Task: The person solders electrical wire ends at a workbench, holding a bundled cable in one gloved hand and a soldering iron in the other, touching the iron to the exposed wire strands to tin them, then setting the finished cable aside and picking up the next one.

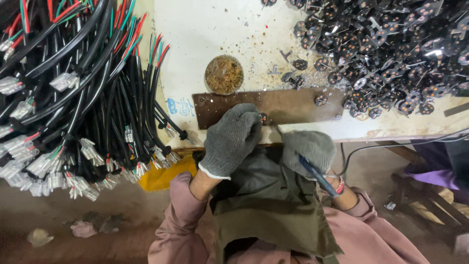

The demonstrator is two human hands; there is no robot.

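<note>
Where black sheathed cables [93,93] with clear plastic terminals hang at left, the left hand [232,139], in grey knit glove, has its grip pinched shut on a small red-tipped wire end [263,118] over a rusty flat metal plate [273,105]. The right hand [309,149] clamps a blue-handled tool [317,176]. Black round connector parts [391,44] heap on the white worktop [205,39].

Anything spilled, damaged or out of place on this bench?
Yes. Brownish debris is scattered over the white table near the round dish, and loose black parts spill from the heap. The brown plate looks rusty and worn.
</note>
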